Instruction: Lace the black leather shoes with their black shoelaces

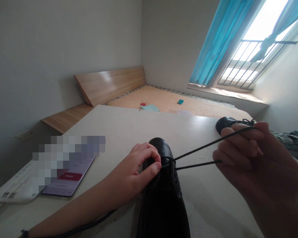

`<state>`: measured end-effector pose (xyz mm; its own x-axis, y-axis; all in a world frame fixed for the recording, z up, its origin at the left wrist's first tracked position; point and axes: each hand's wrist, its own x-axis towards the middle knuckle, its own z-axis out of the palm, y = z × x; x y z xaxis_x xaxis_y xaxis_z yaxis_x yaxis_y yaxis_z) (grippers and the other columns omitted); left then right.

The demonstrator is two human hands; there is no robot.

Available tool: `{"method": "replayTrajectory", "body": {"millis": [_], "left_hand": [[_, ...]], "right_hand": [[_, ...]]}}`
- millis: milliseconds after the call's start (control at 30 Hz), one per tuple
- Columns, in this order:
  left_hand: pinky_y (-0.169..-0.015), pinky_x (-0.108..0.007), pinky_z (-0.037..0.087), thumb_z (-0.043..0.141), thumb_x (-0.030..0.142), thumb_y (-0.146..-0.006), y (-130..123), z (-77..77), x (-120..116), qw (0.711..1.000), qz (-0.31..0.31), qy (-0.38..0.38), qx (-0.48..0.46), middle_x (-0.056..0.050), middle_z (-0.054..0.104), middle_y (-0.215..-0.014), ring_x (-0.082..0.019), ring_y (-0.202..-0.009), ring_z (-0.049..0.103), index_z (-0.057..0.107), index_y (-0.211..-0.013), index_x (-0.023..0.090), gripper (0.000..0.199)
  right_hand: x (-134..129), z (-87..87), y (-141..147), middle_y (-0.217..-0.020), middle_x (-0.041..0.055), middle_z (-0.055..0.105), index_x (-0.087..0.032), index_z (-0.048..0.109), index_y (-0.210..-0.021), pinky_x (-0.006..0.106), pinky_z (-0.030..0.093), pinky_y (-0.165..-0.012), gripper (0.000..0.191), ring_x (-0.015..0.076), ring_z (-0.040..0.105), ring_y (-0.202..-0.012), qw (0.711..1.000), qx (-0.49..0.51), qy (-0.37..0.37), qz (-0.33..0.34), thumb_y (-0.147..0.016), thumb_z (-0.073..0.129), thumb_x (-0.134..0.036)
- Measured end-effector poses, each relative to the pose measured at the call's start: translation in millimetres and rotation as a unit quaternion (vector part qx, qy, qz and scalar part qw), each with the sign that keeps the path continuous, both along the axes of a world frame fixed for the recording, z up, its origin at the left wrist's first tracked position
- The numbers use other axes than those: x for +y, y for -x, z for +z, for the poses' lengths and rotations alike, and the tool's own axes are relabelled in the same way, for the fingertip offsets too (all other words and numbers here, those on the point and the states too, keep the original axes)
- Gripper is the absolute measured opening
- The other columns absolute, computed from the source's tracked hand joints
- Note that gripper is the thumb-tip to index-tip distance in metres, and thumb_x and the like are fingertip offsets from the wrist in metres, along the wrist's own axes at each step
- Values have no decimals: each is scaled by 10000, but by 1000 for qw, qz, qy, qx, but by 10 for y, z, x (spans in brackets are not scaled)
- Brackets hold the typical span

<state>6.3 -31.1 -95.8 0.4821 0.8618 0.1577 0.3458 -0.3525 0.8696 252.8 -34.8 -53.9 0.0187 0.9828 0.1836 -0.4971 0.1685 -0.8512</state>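
Note:
A black leather shoe (161, 198) stands on the white table, its toe pointing away from me. My left hand (146, 165) rests over the shoe's left side, thumb and fingers pinched together at the lacing near the toe. Out to the right, my right hand (255, 165) is closed on the black shoelace (201, 147). Two strands of it run taut from the shoe's right eyelets to that hand. A second black shoe (225, 125) with a tied lace lies behind my right hand, partly hidden by it.
A phone (69, 178) lies on the left of the white table (119, 125), beside a pale, partly blurred item. Beyond the table's far edge is a bed (129, 99) with small coloured pieces on it. Clothes (290, 142) are heaped at the right.

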Motion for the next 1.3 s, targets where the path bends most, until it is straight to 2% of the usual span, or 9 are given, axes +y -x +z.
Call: {"method": "replayTrajectory", "body": {"millis": [133, 200, 400, 533, 667, 800, 900, 1100, 1300], "left_hand": [[-959, -361, 391, 490, 301, -925, -3, 6, -6, 1000, 3, -5, -5, -30, 605, -986, -222, -1011, 532, 555, -817, 216, 152], [-962, -362, 397, 473, 311, -930, -7, 4, -5, 1000, 13, 3, -15, -33, 615, -991, -222, -1007, 547, 583, -832, 216, 176], [-873, -372, 461, 426, 367, -934, -14, -73, 50, 991, 104, 82, -32, -47, 632, -1017, -228, -942, 589, 644, -1033, 219, 282], [-979, -436, 417, 450, 355, -912, -14, -156, 90, 995, 98, 33, 2, -60, 624, -1042, -264, -1057, 566, 649, -953, 212, 248], [-1024, -458, 388, 442, 383, -935, -15, -212, 97, 993, 114, 12, 15, -55, 615, -1030, -266, -1085, 542, 628, -922, 225, 245], [-987, -424, 409, 436, 368, -944, -24, -191, 105, 995, 97, 19, 6, -51, 598, -1029, -250, -1052, 543, 613, -904, 224, 232], [-907, -373, 439, 442, 357, -953, -36, -153, 93, 995, 95, 28, -10, -49, 600, -977, -233, -994, 557, 580, -854, 210, 224], [-696, -298, 398, 484, 456, -973, -11, -152, 13, 993, 97, -30, -65, 4, 519, -759, -178, -759, 493, 504, -763, 210, 325], [-610, -285, 381, 520, 510, -946, 43, -31, 59, 950, 66, 102, -288, 32, 399, -566, -132, -591, 400, 458, -568, 198, 495]], "right_hand": [[-14, -64, 16, -628, 1, 524, -237, 677, -698, 270, 383, -485, 244, 118, 477, -558, 932, -201, -105, -284, -765, 849, -396], [-53, -96, 34, -685, 22, 585, -254, 706, -743, 298, 419, -531, 214, 146, 535, -624, 901, -249, -129, -332, -780, 836, -420], [-276, -64, 162, -634, -5, 575, -282, 665, -773, 265, 387, -465, 289, 119, 438, -505, 948, -273, -161, 5, -938, 626, -516], [-335, 17, 289, -698, 16, 640, -231, 695, -853, 273, 490, -622, 179, 137, 567, -635, 860, -370, -272, 222, -978, 614, -331], [-266, -50, 344, -765, 20, 657, -196, 634, -791, 271, 487, -691, 162, 143, 596, -755, 795, -489, -291, 210, -952, 625, -181], [-181, -239, 327, -656, -20, 526, -201, 489, -714, 256, 400, -561, 287, 114, 489, -618, 808, -537, -237, 48, -997, 521, -237], [-106, -366, 305, -813, 10, 589, -227, 598, -889, 284, 429, -632, 161, 149, 539, -744, 807, -563, -177, -24, -1006, 501, -278], [7, -554, 347, -1145, 62, 570, -269, 671, -1111, 418, 396, -1017, 233, 221, 513, -1143, 850, -507, -131, 60, -1012, 475, -345], [23, -516, 389, -1076, 65, 560, -206, 566, -800, 355, 449, -905, 292, 210, 539, -1004, 918, -372, -36, 136, -940, 577, -462]]}}
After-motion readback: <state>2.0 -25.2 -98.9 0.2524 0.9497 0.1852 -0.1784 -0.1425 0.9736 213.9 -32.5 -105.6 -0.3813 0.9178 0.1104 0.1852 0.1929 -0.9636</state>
